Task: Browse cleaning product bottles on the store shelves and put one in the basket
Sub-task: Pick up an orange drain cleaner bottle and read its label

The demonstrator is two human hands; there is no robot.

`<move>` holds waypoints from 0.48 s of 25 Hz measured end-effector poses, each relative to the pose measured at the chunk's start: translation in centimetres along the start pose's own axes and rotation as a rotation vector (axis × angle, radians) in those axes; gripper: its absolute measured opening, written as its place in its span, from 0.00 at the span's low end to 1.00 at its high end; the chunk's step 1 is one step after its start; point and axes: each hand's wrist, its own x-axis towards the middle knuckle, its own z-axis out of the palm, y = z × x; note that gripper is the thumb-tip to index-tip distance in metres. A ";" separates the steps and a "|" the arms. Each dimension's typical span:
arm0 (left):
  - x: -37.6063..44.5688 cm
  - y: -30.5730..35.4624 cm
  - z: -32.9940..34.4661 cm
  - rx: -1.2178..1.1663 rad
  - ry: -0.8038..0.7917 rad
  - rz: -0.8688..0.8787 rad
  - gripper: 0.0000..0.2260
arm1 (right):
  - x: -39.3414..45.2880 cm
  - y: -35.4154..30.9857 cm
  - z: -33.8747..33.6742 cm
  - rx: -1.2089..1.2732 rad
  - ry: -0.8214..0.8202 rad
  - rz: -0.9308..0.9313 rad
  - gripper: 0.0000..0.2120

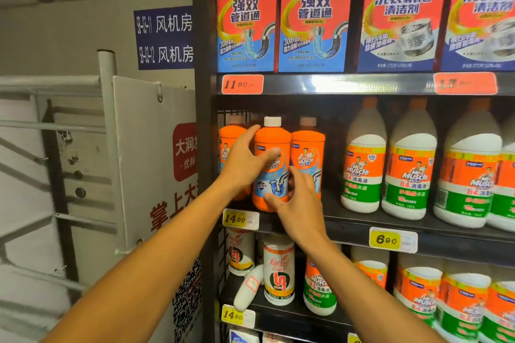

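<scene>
Orange bottle (271, 164) with a white cap, middle shelf (362, 224), front edge, just above a yellow 14.90 price tag (240, 219). My left hand (245, 159) wraps its upper body, fingers behind, thumb across the label. My right hand (299, 200) cups the lower part, thumb on the base. Two matching orange bottles stand beside it; white bleach jugs (362, 167) further right.

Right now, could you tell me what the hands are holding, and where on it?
The orange bottle: the left hand grips its upper left side, the right hand its lower right body.
</scene>
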 end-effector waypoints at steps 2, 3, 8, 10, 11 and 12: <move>0.0 0.2 0.1 0.238 0.013 0.058 0.33 | 0.1 0.0 0.1 -0.022 0.012 -0.001 0.30; 0.0 0.4 0.2 0.328 0.004 0.083 0.34 | 0.1 0.0 0.1 -0.048 0.016 0.003 0.29; -0.6 0.4 0.5 0.457 0.017 0.139 0.34 | 0.3 -0.3 0.2 -0.157 0.016 0.031 0.29; -0.4 0.4 0.5 0.467 0.041 0.143 0.33 | 0.6 -0.4 0.4 -0.175 0.015 0.025 0.30; -0.2 0.3 0.5 0.472 0.047 0.153 0.33 | 0.7 -0.4 0.4 -0.179 0.014 0.021 0.31; -0.2 0.2 0.5 0.478 0.048 0.164 0.33 | 0.9 -0.4 0.4 -0.181 0.011 0.016 0.31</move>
